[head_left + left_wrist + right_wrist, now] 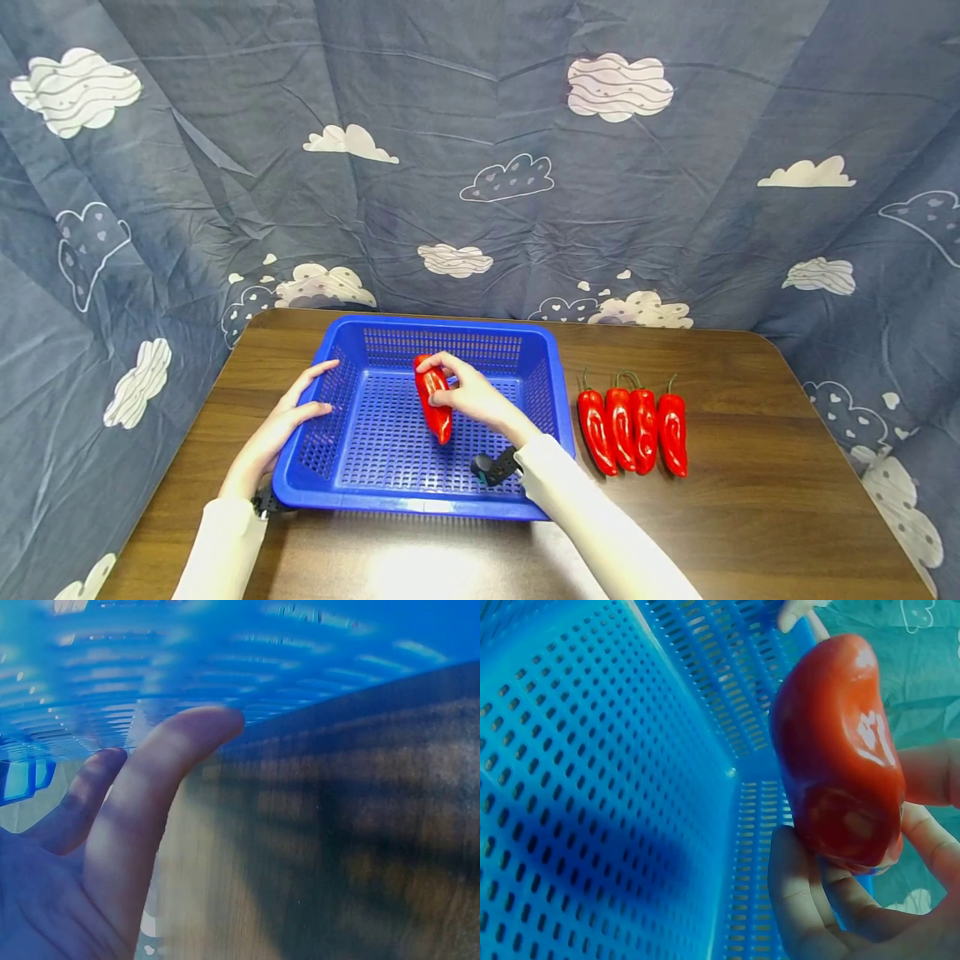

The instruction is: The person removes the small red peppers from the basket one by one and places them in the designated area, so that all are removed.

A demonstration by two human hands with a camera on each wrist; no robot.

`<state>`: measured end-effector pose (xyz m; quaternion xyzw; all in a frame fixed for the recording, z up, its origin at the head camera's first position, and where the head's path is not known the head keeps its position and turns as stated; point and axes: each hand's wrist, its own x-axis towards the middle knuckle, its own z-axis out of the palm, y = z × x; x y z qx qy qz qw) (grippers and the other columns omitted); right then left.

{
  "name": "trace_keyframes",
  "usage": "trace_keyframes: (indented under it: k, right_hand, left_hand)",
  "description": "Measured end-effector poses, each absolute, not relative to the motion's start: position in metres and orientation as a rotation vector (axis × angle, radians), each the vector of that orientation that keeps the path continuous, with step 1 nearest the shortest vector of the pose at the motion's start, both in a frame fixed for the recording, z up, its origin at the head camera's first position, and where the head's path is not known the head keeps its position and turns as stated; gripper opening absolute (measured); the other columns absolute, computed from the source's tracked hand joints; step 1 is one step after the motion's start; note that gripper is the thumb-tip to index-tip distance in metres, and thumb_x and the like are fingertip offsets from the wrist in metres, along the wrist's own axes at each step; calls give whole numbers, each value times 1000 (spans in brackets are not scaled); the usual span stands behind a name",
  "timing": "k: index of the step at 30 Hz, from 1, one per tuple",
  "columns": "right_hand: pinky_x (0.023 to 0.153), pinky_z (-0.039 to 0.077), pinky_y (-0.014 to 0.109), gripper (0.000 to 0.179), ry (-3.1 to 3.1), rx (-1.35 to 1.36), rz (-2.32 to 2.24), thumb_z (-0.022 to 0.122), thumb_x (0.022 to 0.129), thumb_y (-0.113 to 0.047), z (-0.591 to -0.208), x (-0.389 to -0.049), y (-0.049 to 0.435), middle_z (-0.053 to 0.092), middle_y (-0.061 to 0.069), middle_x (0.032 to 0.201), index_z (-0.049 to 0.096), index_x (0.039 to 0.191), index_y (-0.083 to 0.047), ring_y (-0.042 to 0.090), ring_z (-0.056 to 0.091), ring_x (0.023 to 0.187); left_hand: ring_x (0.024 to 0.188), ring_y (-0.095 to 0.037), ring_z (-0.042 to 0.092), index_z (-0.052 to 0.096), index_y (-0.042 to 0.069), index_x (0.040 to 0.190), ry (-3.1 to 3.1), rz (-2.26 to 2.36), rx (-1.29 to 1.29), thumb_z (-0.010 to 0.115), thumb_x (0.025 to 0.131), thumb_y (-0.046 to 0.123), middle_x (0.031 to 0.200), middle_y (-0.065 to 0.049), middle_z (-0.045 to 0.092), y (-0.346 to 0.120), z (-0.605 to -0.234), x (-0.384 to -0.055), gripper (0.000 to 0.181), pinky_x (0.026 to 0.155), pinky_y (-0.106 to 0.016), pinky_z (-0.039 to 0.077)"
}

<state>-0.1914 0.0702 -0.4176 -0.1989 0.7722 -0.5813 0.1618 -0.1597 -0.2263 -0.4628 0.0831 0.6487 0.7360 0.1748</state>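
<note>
My right hand [471, 393] holds a long red pepper [432, 402] between thumb and fingers, above the floor of the blue plastic basket [420, 502]. The pepper [840, 750] hangs at a tilt in the right wrist view, with the perforated basket behind it. My left hand [279, 429] grips the basket's left side, two digits showing over the rim. From the left wrist view, the left hand's digits [142, 817] lie against the slotted blue wall, near the wooden table. Several more red peppers [621, 425] with green stems lie side by side right of the basket.
The brown wooden table [757, 433] carries the basket and the loose peppers. A dark blue cloth [420, 75] with cloud prints hangs behind and at both sides. Both wrists wear black straps [504, 467].
</note>
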Motion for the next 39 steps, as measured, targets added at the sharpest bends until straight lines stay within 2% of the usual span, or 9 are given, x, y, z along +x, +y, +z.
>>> trace_keyframes:
  k: [11,22,39]
  right_hand:
    - [70,52,32,43,2180,-541,-1705,60,77,4,-410,-193,91,53,21,107,54,120,-2,29,55,93]
    - [71,52,32,41,2141,-586,-1761,57,80,5,-403,-192,109,53,20,105,53,120,1,24,55,88]
    - [71,52,33,38,2201,-544,-1753,58,84,1,-399,-189,148,52,22,109,52,121,1,25,54,90]
  left_hand:
    - [106,-41,52,24,25,149,1861,2077,219,44,95,1,140,-30,24,-225,-461,-161,63,78,-57,49]
    - [106,-42,52,24,25,150,1859,2083,226,44,95,1,140,-30,25,-225,-461,-161,63,79,-56,49]
    - [105,-40,53,25,25,149,1871,2074,225,45,95,2,140,-30,25,-227,-463,-159,62,78,-56,50]
